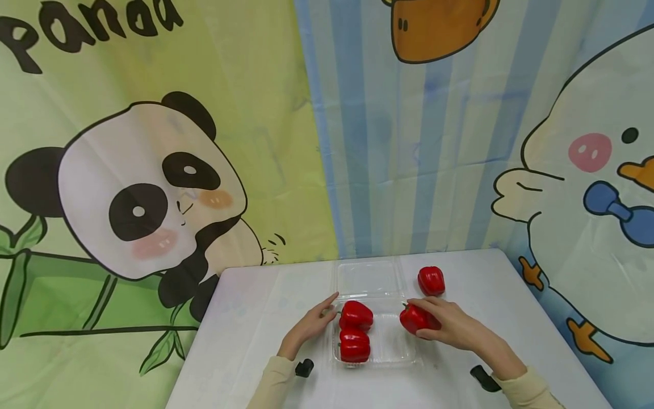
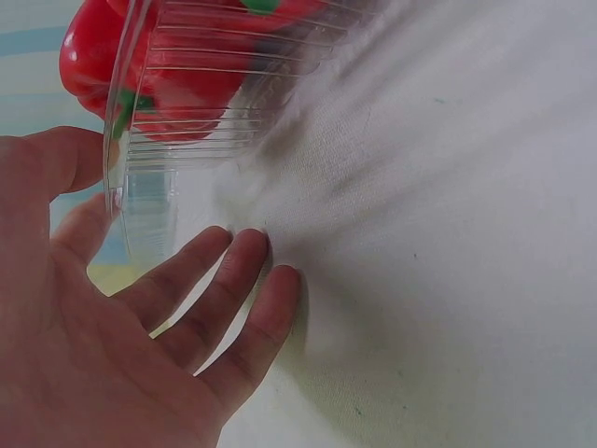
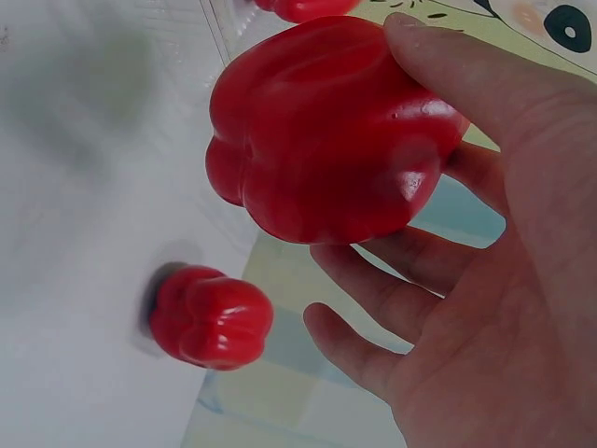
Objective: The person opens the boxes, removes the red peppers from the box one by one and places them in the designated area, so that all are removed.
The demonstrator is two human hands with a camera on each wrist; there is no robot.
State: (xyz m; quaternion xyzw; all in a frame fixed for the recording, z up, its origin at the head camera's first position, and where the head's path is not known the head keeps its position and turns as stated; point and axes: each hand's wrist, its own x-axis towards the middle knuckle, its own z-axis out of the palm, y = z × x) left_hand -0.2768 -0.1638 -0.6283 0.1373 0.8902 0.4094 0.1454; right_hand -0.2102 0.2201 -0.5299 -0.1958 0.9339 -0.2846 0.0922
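My right hand (image 1: 449, 325) grips a red bell pepper (image 3: 322, 131) between thumb and fingers. This pepper is held over the right edge of a clear plastic box (image 1: 390, 346) whose lid (image 1: 368, 278) is folded back. Inside the box's left side are two more red peppers, a rear one (image 1: 356, 316) and a front one (image 1: 354, 345). At the box's left edge is my left hand (image 1: 311, 328), its thumb and forefinger touching the rim (image 2: 114, 93). Its other fingers (image 2: 247, 257) are loosely spread near the tabletop.
Another red pepper (image 1: 431, 280) sits on the white table (image 1: 276, 295), behind my right hand and right of the lid. Behind the table hangs a printed cloth (image 1: 265, 130) with cartoon animals. A small black device (image 1: 304, 368) is at my left wrist, another (image 1: 484, 379) at my right.
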